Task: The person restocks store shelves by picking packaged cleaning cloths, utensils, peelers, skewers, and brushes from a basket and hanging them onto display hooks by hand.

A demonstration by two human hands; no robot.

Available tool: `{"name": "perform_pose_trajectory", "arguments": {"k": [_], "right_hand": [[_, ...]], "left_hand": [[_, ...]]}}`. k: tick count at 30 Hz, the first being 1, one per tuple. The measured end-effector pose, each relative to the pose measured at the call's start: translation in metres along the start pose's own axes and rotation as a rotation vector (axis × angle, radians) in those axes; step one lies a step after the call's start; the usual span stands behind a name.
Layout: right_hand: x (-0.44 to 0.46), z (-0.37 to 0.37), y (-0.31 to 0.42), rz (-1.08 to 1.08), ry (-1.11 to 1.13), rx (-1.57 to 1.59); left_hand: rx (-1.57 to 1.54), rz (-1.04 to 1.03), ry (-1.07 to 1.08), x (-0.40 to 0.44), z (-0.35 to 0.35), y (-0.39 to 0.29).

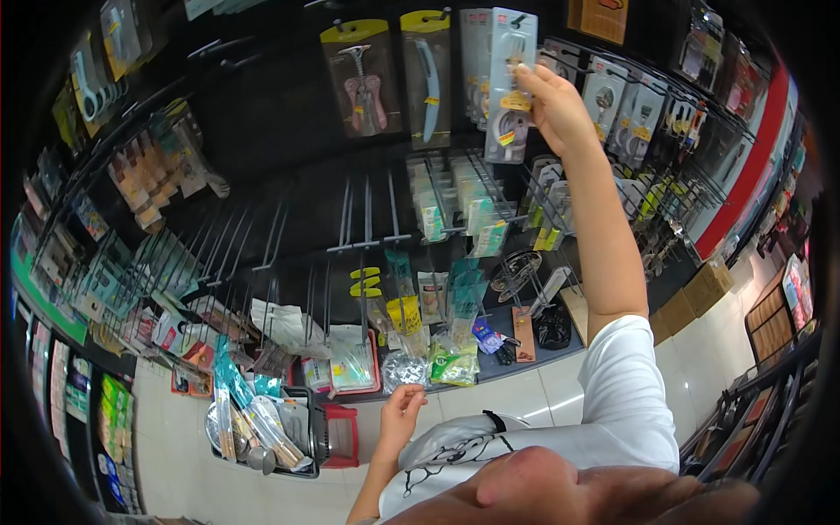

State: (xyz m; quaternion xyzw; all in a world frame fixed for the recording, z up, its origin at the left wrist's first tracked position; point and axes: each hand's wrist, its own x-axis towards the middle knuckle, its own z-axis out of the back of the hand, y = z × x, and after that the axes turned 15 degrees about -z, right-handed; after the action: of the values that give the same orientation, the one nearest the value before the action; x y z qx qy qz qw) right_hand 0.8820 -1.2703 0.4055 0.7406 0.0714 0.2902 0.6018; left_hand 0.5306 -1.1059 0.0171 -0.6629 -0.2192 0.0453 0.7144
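Note:
My right hand [553, 103], raised to the upper right, is closed on the edge of a blister pack [509, 131]. The pack hangs upright, with a fork-like metal head near its top, a grey handle below and a yellow price sticker. Similar packs [475, 66] hang just behind it on the rack; whether the held one is still on its hook is hidden. Low in front of my body, my left hand [402, 411] has loosely bent fingers, with nothing visible in it. Below and left of that hand stands a dark basket [313, 429] piled with packaged utensils.
A pink-handled corkscrew pack [363, 87] and a blue-handled tool pack [427, 87] hang left of the held pack. Long metal hooks [367, 219] stick out from the black rack. Bagged goods lie on the bottom shelf [499, 360]. A red stool [341, 435] stands beside the basket.

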Motion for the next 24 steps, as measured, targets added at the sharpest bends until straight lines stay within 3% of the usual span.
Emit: {"name": "perform_pose_trajectory", "arguments": {"k": [2,6,8,12,14,15,18,20,22,24], "right_hand": [[0.004,0.011,-0.007,-0.016,-0.153,-0.232],[-0.035,-0.019,-0.005,0.550,-0.501,-0.608],[-0.066,-0.050,-0.007,0.499,-0.312,-0.322],[-0.118,-0.102,-0.020,0.070,0.600,0.161],[-0.144,-0.136,-0.023,0.016,0.834,0.079],[-0.148,-0.146,-0.023,0.000,0.823,0.083],[-0.156,-0.165,-0.022,-0.026,1.232,0.314],[-0.162,-0.159,0.010,-0.363,1.127,0.182],[-0.158,-0.166,0.006,-0.420,1.182,0.225],[-0.162,-0.178,-0.003,-0.513,1.217,0.501]], "left_hand": [[0.021,0.011,-0.028,-0.003,0.002,0.001],[0.015,0.003,-0.058,-0.006,0.009,0.007],[0.023,0.009,-0.061,-0.009,0.014,0.002],[0.026,0.075,-0.094,-0.014,0.020,-0.002],[0.051,0.044,-0.086,-0.014,0.023,-0.005],[0.045,0.056,-0.101,-0.015,0.024,-0.002],[0.018,0.072,-0.141,-0.019,0.028,-0.008],[0.039,0.128,-0.167,-0.020,0.035,-0.022],[0.061,0.132,-0.161,-0.025,0.042,-0.016],[0.052,0.146,-0.181,-0.031,0.047,-0.012]]}}
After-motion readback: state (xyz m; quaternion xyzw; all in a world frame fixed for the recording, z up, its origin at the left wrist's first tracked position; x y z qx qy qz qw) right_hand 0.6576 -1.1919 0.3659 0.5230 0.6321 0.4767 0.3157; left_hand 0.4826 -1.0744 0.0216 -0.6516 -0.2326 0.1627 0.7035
